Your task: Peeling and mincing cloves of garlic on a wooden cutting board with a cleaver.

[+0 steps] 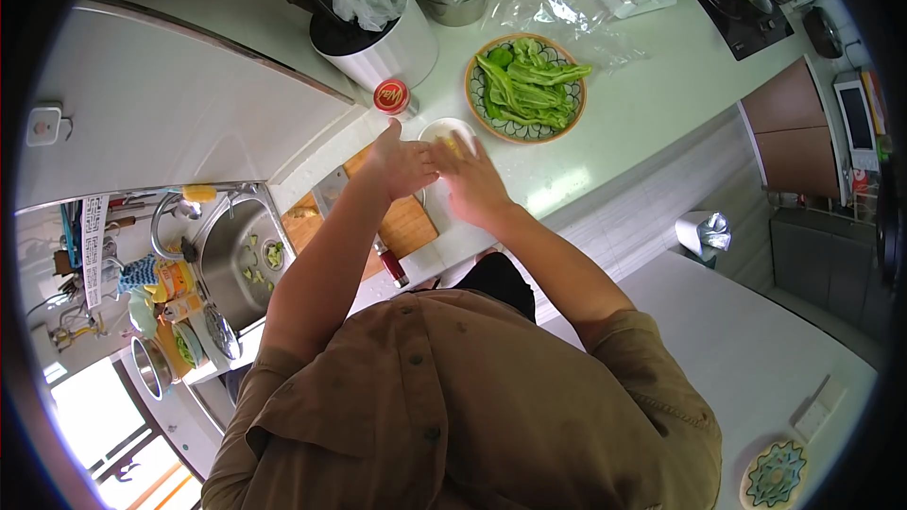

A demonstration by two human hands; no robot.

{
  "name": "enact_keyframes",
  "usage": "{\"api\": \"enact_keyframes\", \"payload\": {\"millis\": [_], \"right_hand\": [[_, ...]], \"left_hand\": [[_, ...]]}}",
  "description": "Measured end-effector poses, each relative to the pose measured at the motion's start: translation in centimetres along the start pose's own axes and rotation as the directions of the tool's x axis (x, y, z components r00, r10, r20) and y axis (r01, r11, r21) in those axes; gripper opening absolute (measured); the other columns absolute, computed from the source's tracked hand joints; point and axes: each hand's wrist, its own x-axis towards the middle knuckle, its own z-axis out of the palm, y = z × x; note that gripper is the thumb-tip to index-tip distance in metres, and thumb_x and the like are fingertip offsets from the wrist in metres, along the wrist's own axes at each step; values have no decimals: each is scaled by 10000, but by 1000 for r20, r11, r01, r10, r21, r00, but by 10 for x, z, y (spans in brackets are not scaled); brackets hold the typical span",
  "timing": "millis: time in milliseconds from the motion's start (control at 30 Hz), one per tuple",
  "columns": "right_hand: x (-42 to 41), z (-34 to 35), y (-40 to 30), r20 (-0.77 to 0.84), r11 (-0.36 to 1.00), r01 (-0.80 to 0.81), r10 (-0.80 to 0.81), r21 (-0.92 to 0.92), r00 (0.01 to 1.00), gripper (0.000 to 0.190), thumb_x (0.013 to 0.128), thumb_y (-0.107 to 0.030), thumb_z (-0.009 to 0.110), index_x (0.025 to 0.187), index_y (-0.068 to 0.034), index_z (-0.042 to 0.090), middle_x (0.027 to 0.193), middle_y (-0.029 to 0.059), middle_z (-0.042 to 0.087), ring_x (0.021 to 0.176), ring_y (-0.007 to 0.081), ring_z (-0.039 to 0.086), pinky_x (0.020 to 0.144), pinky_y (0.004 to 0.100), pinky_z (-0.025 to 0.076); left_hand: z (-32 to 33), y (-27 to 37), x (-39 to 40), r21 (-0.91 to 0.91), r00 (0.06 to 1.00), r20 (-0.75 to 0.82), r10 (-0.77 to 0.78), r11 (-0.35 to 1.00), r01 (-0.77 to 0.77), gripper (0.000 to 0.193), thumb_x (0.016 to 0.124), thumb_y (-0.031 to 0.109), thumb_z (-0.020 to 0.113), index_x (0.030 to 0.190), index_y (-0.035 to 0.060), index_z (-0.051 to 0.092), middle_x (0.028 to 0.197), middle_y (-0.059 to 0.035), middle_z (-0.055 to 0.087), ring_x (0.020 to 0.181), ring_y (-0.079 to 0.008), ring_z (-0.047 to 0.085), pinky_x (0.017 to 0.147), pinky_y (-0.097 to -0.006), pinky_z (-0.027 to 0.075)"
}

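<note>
My left hand [405, 164] is in front of a small white bowl [445, 126] holding pale yellow bits. Its thumb stands out, and its fingertips meet the fingers of my right hand [469, 177]. The right fingers are spread and slightly blurred over the bowl's near rim. Neither hand visibly grips anything. Below the left hand lies a wooden cutting board [411, 225], partly covered by my forearm. On it are a metal blade [330, 188], a piece of ginger [303, 212] and a dark red handle [392, 265]; my arm hides whether blade and handle join.
A patterned plate [473, 110] of green leaves stands beyond the bowl. Nearby are a red-lidded jar [392, 98], a white knife holder [397, 49] and clear plastic packaging [567, 18]. Left is a sink [234, 255] with leaf scraps. A cooktop [737, 21] sits far right.
</note>
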Motion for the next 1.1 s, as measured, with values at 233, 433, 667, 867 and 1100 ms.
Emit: {"api": "enact_keyframes", "payload": {"millis": [233, 433, 667, 867, 1100], "right_hand": [[11, -7, -5, -24, 995, -81, 83, 62, 996, 614, 789, -73, 590, 1382, -47, 433, 1452, 167, 389, 1375, 385, 311, 1119, 547, 247], [4, 1, 4, -89, 981, -194, 193, -5, 977, 589, 784, -51, 603, 1352, -23, 447, 1447, 185, 388, 1380, 384, 301, 1129, 541, 229], [0, 1, 9, -81, 986, -169, 167, -15, 983, 618, 760, -68, 637, 1349, -33, 453, 1437, 243, 374, 1371, 433, 285, 1135, 537, 220], [-6, -1, 4, -112, 990, -140, 140, 8, 984, 606, 739, -77, 648, 1315, -13, 471, 1437, 245, 375, 1367, 442, 283, 1130, 549, 220], [-19, 4, -2, -84, 990, -138, 137, -2, 987, 568, 708, -82, 666, 1248, -4, 509, 1454, 235, 352, 1355, 447, 304, 1118, 555, 245]], "left_hand": [[-19, -3, 12, -38, 950, 308, 55, 998, -45, 917, 949, 663, 161, 1483, -75, 57, 1547, -295, 89, 1455, -375, 111, 1176, -472, 97], [-4, 0, -3, 58, 994, 110, -11, 998, 4, 929, 939, 685, 164, 1480, -68, 123, 1523, -335, 117, 1436, -427, 137, 1163, -508, 135], [-3, -2, -2, 99, 999, 49, -13, 995, 8, 894, 941, 683, 171, 1497, -17, 142, 1522, -337, 107, 1435, -432, 136, 1162, -511, 133], [-10, -2, -1, 76, 998, 68, -14, 997, 9, 834, 957, 657, 155, 1514, 38, 133, 1538, -302, 115, 1437, -417, 147, 1162, -509, 131], [-9, -3, -10, 46, 990, 116, 78, 995, -84, 775, 974, 621, 116, 1522, 74, 136, 1546, -283, 126, 1443, -406, 134, 1170, -498, 87]]}}
